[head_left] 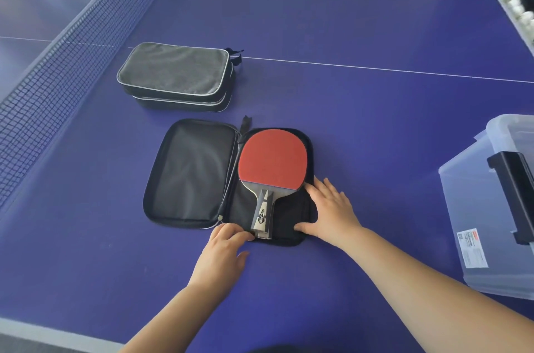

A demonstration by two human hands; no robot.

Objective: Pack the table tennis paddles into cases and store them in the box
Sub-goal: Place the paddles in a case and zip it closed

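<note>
A red-faced paddle (271, 162) lies in the right half of an open black case (190, 173) spread flat on the blue table, handle toward me. My left hand (225, 251) pinches the case's near edge beside the handle's end. My right hand (329, 211) rests flat, fingers spread, on the case's right edge next to the paddle blade. Two closed grey-black cases (173, 72) are stacked farther back on the left. A clear plastic box (491, 208) with a black latch stands at the right edge.
The table net (63, 55) runs along the left side. A white centre line (375, 68) crosses the table (361, 127) behind the cases. A tray of white balls (517, 5) sits at the far right corner. The table's near edge is at the bottom left.
</note>
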